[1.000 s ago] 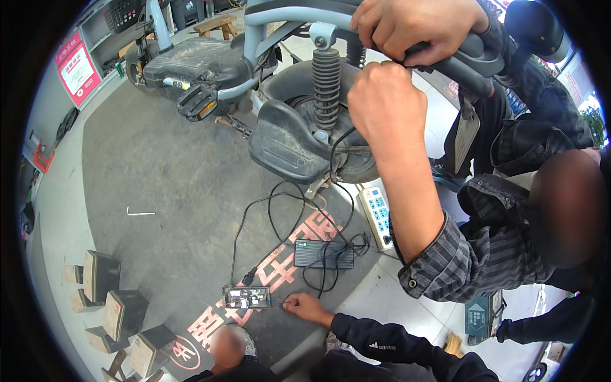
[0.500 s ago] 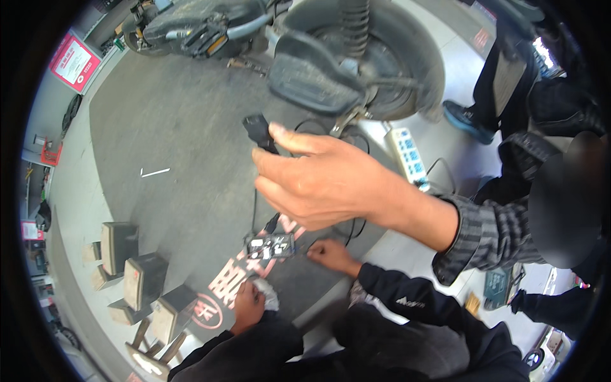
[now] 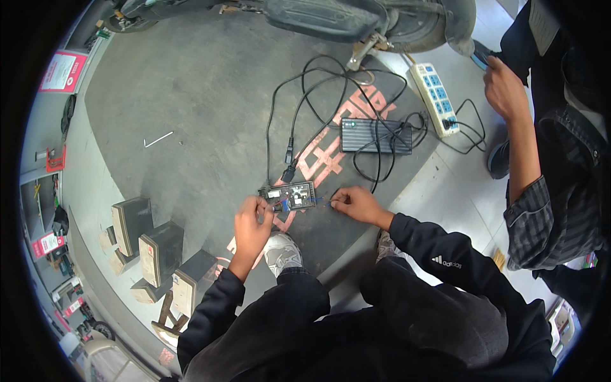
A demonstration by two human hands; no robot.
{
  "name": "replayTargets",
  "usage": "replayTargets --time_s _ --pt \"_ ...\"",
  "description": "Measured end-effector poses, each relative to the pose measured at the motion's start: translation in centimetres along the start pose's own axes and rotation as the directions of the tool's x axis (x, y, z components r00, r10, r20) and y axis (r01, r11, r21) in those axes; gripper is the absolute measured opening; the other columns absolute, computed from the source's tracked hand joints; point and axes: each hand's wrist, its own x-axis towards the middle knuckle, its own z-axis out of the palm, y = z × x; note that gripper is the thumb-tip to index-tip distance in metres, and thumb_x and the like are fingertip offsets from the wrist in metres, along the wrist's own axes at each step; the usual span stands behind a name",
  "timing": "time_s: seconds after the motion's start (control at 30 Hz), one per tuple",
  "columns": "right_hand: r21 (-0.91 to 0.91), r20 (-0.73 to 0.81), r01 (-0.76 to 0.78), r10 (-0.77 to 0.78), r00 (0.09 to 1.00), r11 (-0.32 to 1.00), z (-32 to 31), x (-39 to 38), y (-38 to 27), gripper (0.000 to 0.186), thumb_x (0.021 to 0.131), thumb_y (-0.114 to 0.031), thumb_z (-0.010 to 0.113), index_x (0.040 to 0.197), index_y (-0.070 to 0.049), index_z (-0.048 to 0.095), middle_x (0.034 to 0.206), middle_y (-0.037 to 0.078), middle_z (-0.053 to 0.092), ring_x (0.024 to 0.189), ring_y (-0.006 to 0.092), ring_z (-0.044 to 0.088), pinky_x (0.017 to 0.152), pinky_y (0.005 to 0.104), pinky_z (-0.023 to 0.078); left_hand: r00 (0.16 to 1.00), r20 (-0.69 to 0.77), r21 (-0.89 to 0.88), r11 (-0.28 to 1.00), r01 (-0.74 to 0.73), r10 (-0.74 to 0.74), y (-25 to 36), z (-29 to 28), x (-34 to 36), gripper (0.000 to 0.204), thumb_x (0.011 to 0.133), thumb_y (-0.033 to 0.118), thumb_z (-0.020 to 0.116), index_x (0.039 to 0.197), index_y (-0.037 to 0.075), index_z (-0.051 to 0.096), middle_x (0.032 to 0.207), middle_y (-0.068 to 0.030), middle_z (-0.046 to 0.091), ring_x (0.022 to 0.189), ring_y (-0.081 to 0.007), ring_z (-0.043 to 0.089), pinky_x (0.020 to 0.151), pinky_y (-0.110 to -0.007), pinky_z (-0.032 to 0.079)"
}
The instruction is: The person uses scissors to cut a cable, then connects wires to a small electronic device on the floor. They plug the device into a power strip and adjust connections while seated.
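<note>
An opened charger, its dark case showing a circuit board and thin wires, lies on the dark mat in front of my feet. My right hand is closed in a pinch at the case's right end, on thin wires, one of them blue. At the other end my left hand has thumb and fingers curled together beside a black cord end. What it holds, if anything, is too small to make out. Just beyond the case lies a black cord plug.
A ribbed black charger lies under looped cables at right, near a white power strip. A scooter stands beyond. A hex key and several battery blocks are at left. A co-worker's hand is at far right.
The co-worker's hand, which held a black plug across the middle of the view, has withdrawn to the right. The ribbed charger and cables now show. My left hand has moved up beside the opened charger.
</note>
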Motion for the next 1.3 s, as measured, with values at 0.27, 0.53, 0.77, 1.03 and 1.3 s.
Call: replayTargets --time_s 0.27,0.53,0.77,1.03,1.3 --pt "0.0 -0.05 0.028 -0.028 0.998 1.0 -0.1 -1.0 -2.6 0.022 0.093 -0.03 0.077 0.104 -0.011 0.079 0.089 0.01 0.078 0.085 0.032 0.074 0.077 0.043 0.057 0.867 0.387 0.157 0.904 -0.398 0.314 4.1 3.5 4.8 0.022 0.082 0.015 0.084 0.1 0.008 0.074 0.104 -0.0078 0.061 0.104 -0.0285 0.061 0.084 -0.043 0.052" --pt "-0.037 -0.11 0.042 -0.046 0.993 0.998 0.2 -1.5 -1.5 0.019 0.093 -0.023 0.078 0.108 -0.01 0.079 0.09 0.01 0.079 0.081 0.03 0.075 0.074 0.0408 0.057 0.754 0.446 0.127 0.8 -0.587 0.483 4.3 7.2 6.6 0.024 0.08 0.014 0.084 0.102 0.01 0.075 0.109 -0.0069 0.06 0.106 -0.031 0.056 0.089 -0.044 0.049" --pt "-0.033 -0.103 0.064 -0.068 0.992 0.997 0.6 -1.0 -1.3 0.019 0.093 -0.024 0.078 0.106 -0.01 0.079 0.091 0.01 0.079 0.083 0.0299 0.075 0.075 0.0405 0.057 0.879 0.234 0.179 0.87 -0.459 0.416 6.7 3.4 8.8 0.011 0.085 0.008 0.078 0.094 0.006 0.072 0.094 -0.0077 0.062 0.096 -0.0308 0.06 0.079 -0.043 0.051" --pt "-0.03 -0.105 0.046 -0.048 0.993 0.999 0.2 -1.1 -1.6 0.02 0.093 -0.025 0.078 0.106 -0.009 0.079 0.089 0.009 0.079 0.081 0.028 0.075 0.074 0.0396 0.057 0.892 0.221 0.214 0.873 -0.438 0.394 7.3 1.8 10.2 0.01 0.091 0.014 0.075 0.093 0.006 0.071 0.093 -0.007 0.063 0.09 -0.029 0.061 0.075 -0.042 0.051" --pt "-0.041 -0.101 0.042 -0.046 0.994 0.998 0.1 -1.0 -1.3 0.021 0.093 -0.027 0.078 0.107 -0.01 0.079 0.089 0.009 0.078 0.082 0.0282 0.075 0.074 0.0402 0.057 0.849 0.315 0.168 0.856 -0.489 0.423 6.5 2.4 10.2 0.014 0.086 0.014 0.079 0.096 0.007 0.072 0.1 -0.0076 0.065 0.098 -0.0307 0.062 0.08 -0.043 0.052"
